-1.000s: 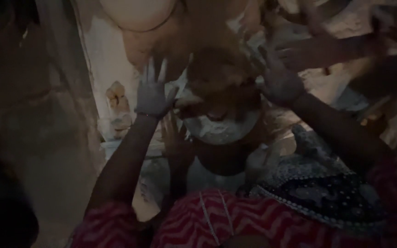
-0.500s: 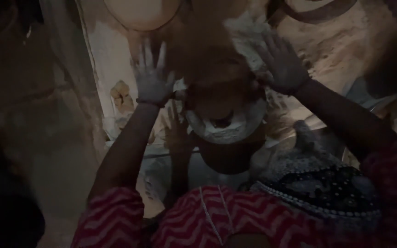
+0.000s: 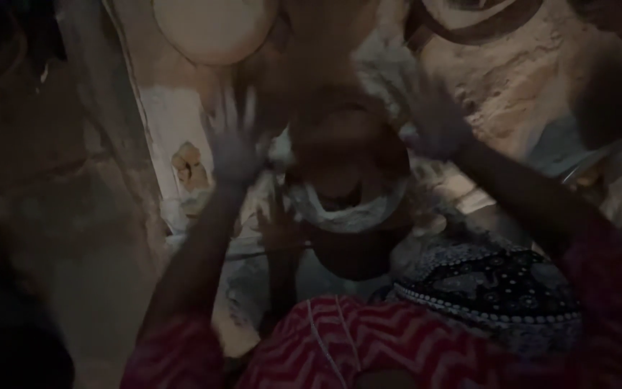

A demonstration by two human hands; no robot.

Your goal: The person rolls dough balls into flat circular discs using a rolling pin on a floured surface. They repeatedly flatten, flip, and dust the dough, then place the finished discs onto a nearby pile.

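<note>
The scene is dim and blurred. My left hand (image 3: 232, 144) is raised with its fingers spread and coated in something pale. It hovers at the left side of a rounded brown mass (image 3: 340, 137). My right hand (image 3: 433, 119), also spread and motion-blurred, is at the mass's right side. I cannot tell whether either palm touches it. The brown mass sits over a pale-rimmed vessel (image 3: 347, 212), with a dark round pot (image 3: 350, 256) beneath.
A pale round dish shape (image 3: 214, 29) lies at the top, and a ring-shaped object (image 3: 469, 21) at the top right. A dark dotted cloth (image 3: 498, 288) covers my right knee, beside my red zigzag garment (image 3: 368, 346). A dull wall or floor (image 3: 73, 216) fills the left.
Both hands stay spread on either side of the brown mass. My right hand opened wider and shifted slightly. The view has drifted and blurred more.
</note>
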